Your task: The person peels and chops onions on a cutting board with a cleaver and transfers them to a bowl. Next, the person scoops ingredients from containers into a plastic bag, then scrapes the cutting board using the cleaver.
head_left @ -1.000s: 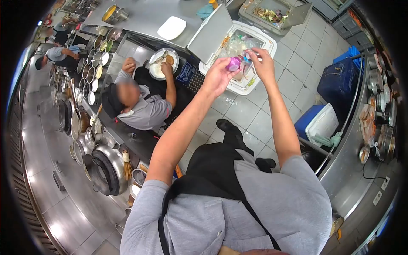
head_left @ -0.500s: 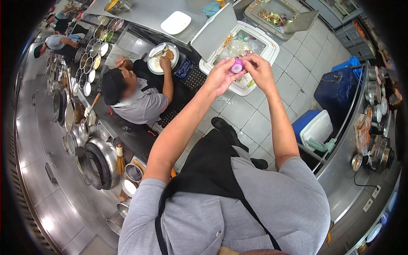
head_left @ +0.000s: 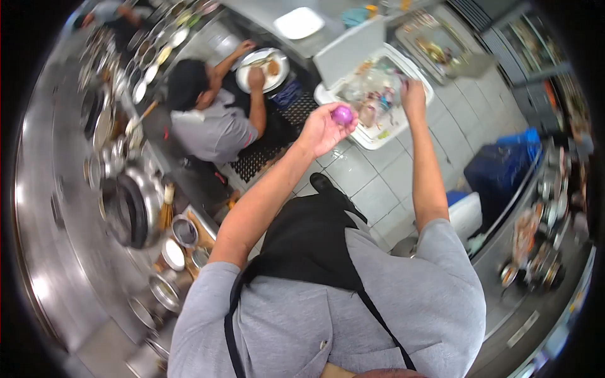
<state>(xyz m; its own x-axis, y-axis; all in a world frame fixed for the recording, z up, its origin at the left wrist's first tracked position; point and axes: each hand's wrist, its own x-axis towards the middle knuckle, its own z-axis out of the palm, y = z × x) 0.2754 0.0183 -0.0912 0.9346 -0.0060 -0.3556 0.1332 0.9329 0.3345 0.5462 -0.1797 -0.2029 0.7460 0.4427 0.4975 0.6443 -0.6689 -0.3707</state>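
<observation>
A peeled red onion (head_left: 342, 114), purple and shiny, rests in my left hand (head_left: 324, 131), with the fingers curled around it. That hand is over the near left rim of an open white bin (head_left: 372, 142), which contains plastic bags and food scraps. My right hand (head_left: 413, 99) is at the bin's right side, fingers pointing down and drawn together. Blur hides whether anything is between them.
To the left, a co-worker (head_left: 217, 129) in a black cap works over a white plate (head_left: 277, 58). Another scrap bin (head_left: 403, 39) stands behind. Blue containers (head_left: 501, 160) are to the right. Pans and a wok (head_left: 148, 205) line the left counter.
My hands have parted: the right hand has left the onion and moved right over the bin's edge. The left keeps the onion, shifted slightly left and down. The whole view has turned.
</observation>
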